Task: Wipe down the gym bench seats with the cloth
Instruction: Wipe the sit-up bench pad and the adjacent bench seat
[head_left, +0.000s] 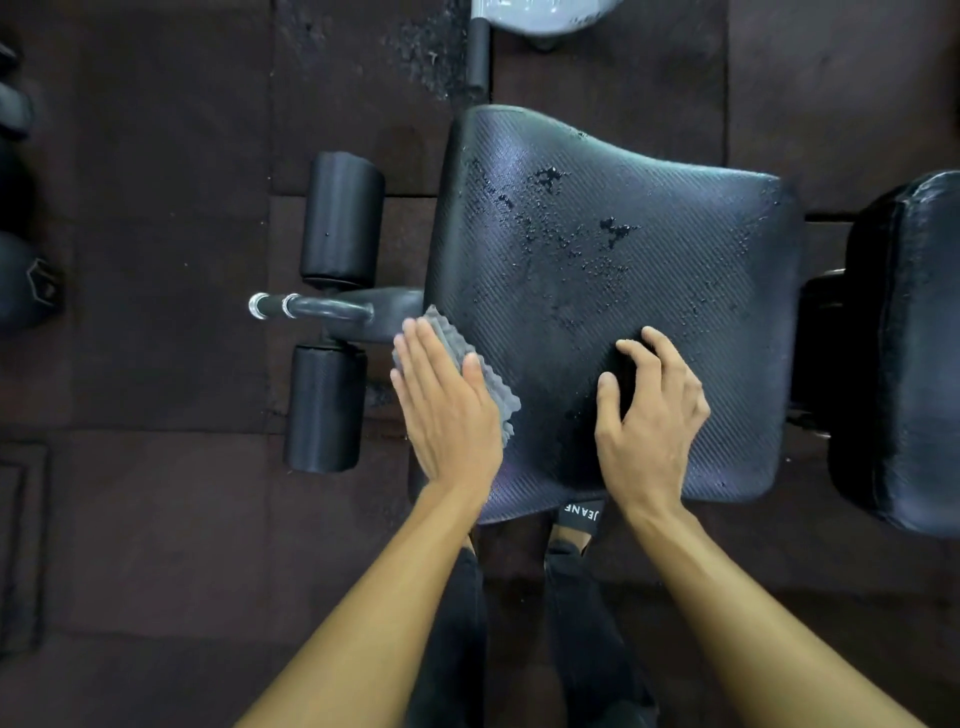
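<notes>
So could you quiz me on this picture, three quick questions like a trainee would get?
1. True or false: the left hand presses the ribbed grey cloth flat at the edge of the black textured seat pad.
2. The right hand: A grips the cloth; B rests bare on the seat pad; C hangs in the air.
3. What glistens on the middle of the seat pad?
Key: 1 true; 2 B; 3 wet droplets.
</notes>
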